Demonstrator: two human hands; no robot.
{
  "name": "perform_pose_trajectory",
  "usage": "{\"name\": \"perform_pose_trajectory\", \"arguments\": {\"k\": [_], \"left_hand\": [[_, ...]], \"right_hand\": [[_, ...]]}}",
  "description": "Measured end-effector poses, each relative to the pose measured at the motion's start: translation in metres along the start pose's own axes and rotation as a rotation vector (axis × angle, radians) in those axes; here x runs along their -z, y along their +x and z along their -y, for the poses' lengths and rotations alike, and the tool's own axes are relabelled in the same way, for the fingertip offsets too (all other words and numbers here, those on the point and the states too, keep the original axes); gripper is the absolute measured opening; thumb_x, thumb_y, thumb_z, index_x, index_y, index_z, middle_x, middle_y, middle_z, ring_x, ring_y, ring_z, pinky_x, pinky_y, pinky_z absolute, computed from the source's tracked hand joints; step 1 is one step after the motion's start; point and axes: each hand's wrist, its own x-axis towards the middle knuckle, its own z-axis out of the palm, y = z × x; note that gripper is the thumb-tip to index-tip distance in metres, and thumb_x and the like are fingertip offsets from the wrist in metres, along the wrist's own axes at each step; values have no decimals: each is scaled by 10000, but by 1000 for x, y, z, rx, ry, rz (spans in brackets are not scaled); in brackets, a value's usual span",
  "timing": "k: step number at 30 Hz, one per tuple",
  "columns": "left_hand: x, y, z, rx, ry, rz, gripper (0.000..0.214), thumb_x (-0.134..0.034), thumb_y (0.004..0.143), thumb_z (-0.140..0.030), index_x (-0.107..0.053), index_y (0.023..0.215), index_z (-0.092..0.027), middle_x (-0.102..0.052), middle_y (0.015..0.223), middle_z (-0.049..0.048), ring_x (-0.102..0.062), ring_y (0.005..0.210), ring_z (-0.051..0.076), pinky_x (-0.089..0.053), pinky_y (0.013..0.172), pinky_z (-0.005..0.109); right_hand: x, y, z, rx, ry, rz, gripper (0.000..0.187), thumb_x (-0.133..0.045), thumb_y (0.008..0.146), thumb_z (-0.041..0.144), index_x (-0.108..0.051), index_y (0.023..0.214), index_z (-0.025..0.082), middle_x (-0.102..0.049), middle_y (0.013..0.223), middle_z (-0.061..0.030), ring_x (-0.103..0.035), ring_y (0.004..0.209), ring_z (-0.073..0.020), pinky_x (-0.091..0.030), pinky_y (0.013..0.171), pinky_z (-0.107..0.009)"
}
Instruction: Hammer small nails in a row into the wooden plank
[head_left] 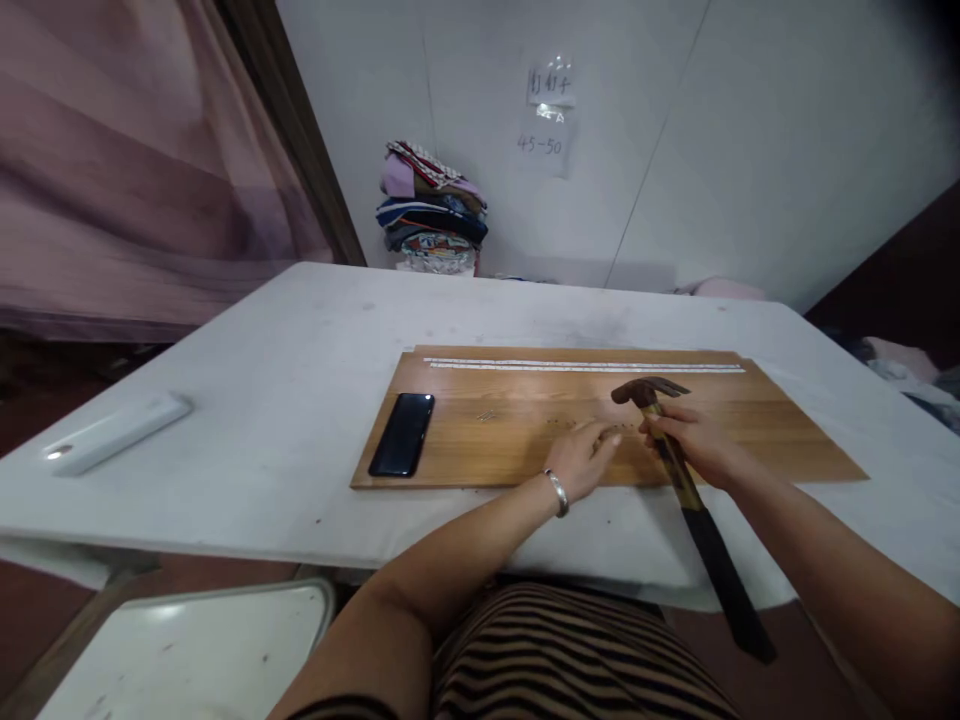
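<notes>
My right hand [694,440] is closed around the upper handle of a claw hammer [686,490], close below its rusty head. The hammer slants toward me, its black grip hanging past the table's front edge. My left hand [581,458], with a silver bracelet at the wrist, is over the middle of a wooden board [480,455]. Its thumb and fingers are drawn together, and whatever they hold is too small to make out. A row of small nails [624,427] runs by the left fingertips, partly hidden by the hand. Several loose nails [486,415] lie farther left.
A black smartphone [403,435] lies on the board's left end. Two white strips [585,367] run along its far side. On the white table [300,400] at left is a long white object [116,435]. Folded clothes [433,210] are stacked behind; a white stool [195,650] stands front left.
</notes>
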Motion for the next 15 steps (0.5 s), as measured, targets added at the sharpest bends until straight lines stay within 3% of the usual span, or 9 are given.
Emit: {"name": "perform_pose_trajectory", "arguments": {"k": [3, 7, 9, 12, 15], "left_hand": [[-17, 22, -16, 136, -213, 3, 426, -525, 970, -476, -624, 1258, -177, -698, 1228, 137, -657, 1114, 243, -510, 995, 390], [-22, 56, -35, 234, -491, 67, 426, -516, 972, -531, -623, 1150, -160, -725, 1014, 105, -699, 812, 178, -572, 767, 312], [-14, 66, -41, 288, -486, 88, 366, -527, 977, -487, -633, 1061, -147, -712, 909, 91, -669, 680, 144, -555, 660, 266], [9, 69, -45, 430, -479, 119, 294, -504, 990, -418, -600, 1067, -151, -689, 834, 63, -623, 565, 115, -511, 538, 224], [34, 63, -43, 450, -441, 135, 230, -465, 996, -355, -569, 1075, -166, -671, 799, 33, -533, 457, 81, -436, 443, 197]], "right_hand": [[-7, 3, 4, 42, 109, 14, 143, -657, 735, 330, -640, 819, 215, -701, 817, -79, -654, 706, -200, -537, 660, -324], [-23, 3, 12, 184, 178, 53, 199, -604, 709, 350, -636, 851, 214, -723, 880, -98, -659, 764, -229, -522, 636, -330], [-32, -2, 16, 236, 212, 40, 234, -590, 697, 343, -642, 876, 202, -726, 897, -106, -649, 736, -217, -501, 602, -311], [-37, -11, 16, 312, 272, 138, 391, -598, 720, 273, -684, 1093, 195, -752, 1058, -111, -695, 867, -220, -551, 707, -317], [-21, -12, 7, 310, 127, 60, 430, -567, 826, 260, -680, 1235, 190, -764, 1089, -106, -728, 936, -222, -583, 786, -348]]}}
